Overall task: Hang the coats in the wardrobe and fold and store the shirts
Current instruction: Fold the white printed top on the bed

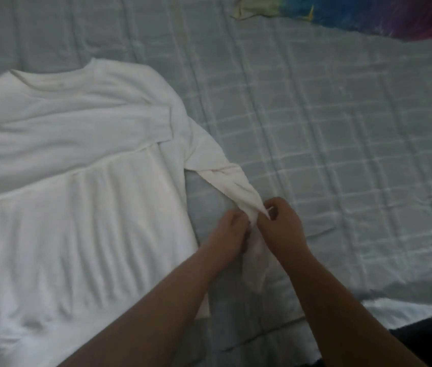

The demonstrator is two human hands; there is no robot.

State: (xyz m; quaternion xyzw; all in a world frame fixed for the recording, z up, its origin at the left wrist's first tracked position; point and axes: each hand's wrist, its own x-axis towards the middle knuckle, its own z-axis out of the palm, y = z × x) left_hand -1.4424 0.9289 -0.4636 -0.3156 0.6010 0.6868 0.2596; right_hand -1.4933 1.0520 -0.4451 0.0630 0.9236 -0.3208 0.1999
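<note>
A white long-sleeved shirt [77, 181] lies spread flat on the bed, its collar toward the far side. Its right sleeve [225, 178] runs out from the body toward me and is twisted near the cuff. My left hand [232, 234] grips the sleeve end from the left. My right hand [279, 223] pinches the same sleeve end from the right, lifting it slightly off the cover. Below my hands the cuff hangs down between my forearms.
A pale grey-blue quilted bed cover [341, 128] spreads under everything. A rainbow-coloured cloth [368, 14] lies at the far right corner. A dark patch [421, 337] shows past the bed's near edge at the lower right.
</note>
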